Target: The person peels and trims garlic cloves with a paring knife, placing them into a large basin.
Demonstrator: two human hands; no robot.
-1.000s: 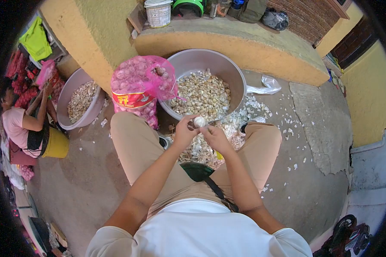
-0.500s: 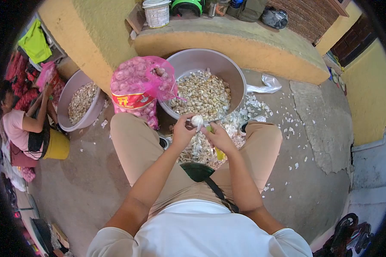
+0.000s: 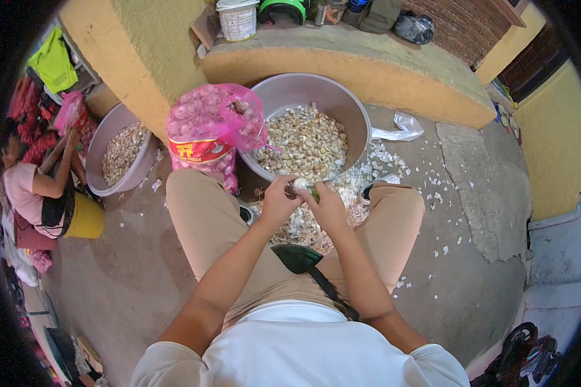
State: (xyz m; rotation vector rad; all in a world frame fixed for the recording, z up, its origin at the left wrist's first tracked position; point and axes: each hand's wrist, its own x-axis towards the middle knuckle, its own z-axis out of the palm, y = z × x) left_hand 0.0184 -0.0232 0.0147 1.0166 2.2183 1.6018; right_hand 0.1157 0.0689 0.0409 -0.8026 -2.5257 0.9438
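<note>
Between my two hands, over the near rim of the large tub, is a whitish garlic bulb (image 3: 300,184). My left hand (image 3: 279,202) is closed around the bulb from the left, its fingertips bent over the top. My right hand (image 3: 330,209) is wrapped round a small knife (image 3: 315,193); only a bit of its yellow-green handle shows, and the blade is hidden. The right thumb presses close to the bulb. Below both hands lies a heap of papery garlic skins (image 3: 297,227) between my knees. Just beyond, the big grey tub (image 3: 366,122) holds many loose garlic cloves (image 3: 306,142).
A pink mesh sack (image 3: 197,116) full of garlic bulbs leans at the tub's left. Further left, a person (image 3: 35,187) sits by a second tub (image 3: 152,155) of cloves and a yellow bucket (image 3: 87,216). A concrete ledge (image 3: 348,64) runs behind, with a white pail (image 3: 237,22) on it.
My hands have drawn together, and the left fingers now cover more of the garlic bulb. The right hand has turned, so the lower yellow-green part of the knife no longer shows.
</note>
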